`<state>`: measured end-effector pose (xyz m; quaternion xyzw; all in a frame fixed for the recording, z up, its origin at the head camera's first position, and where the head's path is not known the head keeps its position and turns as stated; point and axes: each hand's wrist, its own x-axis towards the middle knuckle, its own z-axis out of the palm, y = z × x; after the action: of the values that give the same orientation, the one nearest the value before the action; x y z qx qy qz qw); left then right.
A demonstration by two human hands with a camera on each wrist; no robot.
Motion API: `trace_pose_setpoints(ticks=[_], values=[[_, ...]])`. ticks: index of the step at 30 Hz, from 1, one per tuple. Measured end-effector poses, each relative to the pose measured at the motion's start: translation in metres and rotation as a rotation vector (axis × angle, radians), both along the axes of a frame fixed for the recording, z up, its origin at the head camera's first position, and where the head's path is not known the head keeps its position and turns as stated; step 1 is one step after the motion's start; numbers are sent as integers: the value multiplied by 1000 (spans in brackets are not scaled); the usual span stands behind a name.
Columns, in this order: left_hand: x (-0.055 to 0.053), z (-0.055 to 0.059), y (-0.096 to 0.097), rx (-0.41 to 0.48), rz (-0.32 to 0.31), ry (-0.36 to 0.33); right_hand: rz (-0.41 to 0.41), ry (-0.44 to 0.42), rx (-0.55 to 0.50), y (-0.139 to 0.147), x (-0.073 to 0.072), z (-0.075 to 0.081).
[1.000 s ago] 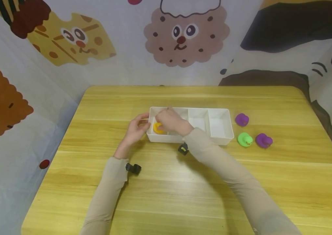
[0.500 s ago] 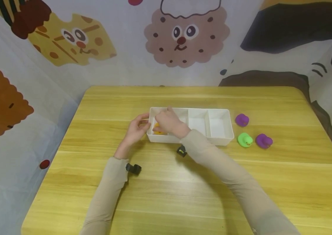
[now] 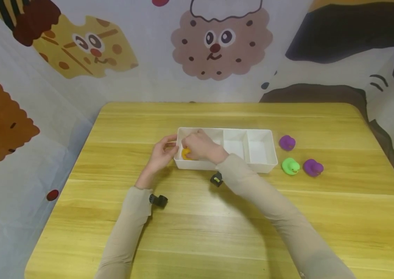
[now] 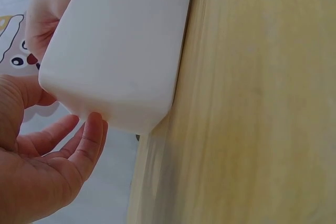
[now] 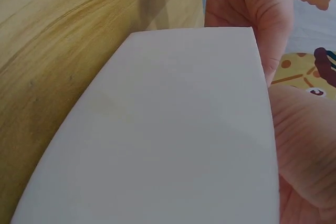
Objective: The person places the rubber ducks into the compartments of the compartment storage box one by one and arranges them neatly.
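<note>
A long white box (image 3: 204, 165) with several compartments stands on the wooden table. My left hand (image 3: 161, 155) is at its left end; in the left wrist view, the thumb goes over the rim while the fingers (image 4: 90, 140) press the outer end wall. My right hand (image 3: 202, 145) reaches down into the leftmost compartment, fingers curled on a yellow rubber duck (image 3: 185, 154). Much of that duck is covered by the hand, and its fingertips are hidden. In the right wrist view the box wall (image 5: 173, 124) blocks sight of the compartment.
Right of the box lie a purple duck (image 3: 287, 143), a green duck (image 3: 290, 166) and another purple duck (image 3: 313, 167). Behind the table (image 3: 197, 232) hangs a cloth (image 3: 148, 85) with cartoon prints. Small black cameras sit at both wrists.
My right hand shifts slightly within the leftmost compartment, and the yellow duck turns or moves a little under its fingers. The left hand, box and other ducks stay put.
</note>
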<state>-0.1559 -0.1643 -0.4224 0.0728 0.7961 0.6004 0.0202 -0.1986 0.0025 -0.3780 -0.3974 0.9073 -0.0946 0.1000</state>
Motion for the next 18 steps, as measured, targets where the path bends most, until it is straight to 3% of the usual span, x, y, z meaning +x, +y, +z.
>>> trace_pose_setpoints(ticks=[3,12,18], values=[[0,0,0,-8,-3,2,9,-7,-34,3,0,0],[0,1,1,3,-8,-35,10,-86,-299,30,1,14],[0,2,1,-19,1,-34,11,-60,-418,52,7,22]])
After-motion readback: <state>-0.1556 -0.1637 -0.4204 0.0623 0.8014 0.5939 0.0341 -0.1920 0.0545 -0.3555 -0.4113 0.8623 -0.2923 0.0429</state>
